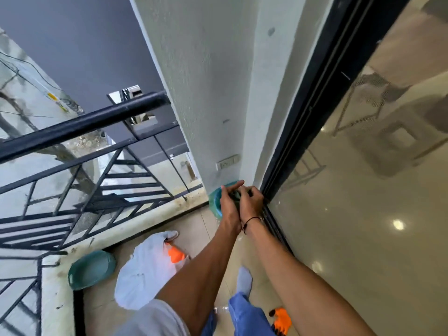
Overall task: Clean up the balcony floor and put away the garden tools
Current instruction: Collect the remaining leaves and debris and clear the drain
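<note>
Both hands meet round one small dark thing [236, 195], held up in front of the corner where the wall [206, 93] meets the door frame [291, 132]. The left hand [229, 202] has its grip half closed, fingers reaching over the thing's far side with the fingertips out straight past it. The right hand [251, 201] curls its grip tightly on the near side. What the thing is cannot be told; it is mostly hidden by the fingers.

My guess is that the step in hand is gathering or bundling a small item before stowing it, not sweeping. A teal pot [215, 202] stands on the floor [201, 229] just behind the hands, so the next move likely calls for lowering the thing into it, or carrying it off.

Both forearms stretch well forward and close together, wrists nearly touching, a dark band [251, 220] on the right wrist.

Much remains on the floor: a white cloth [145, 267] over an orange tool [175, 254], a teal basin [92, 269] by the railing [84, 124], and orange gloves [281, 318] near the feet.
</note>
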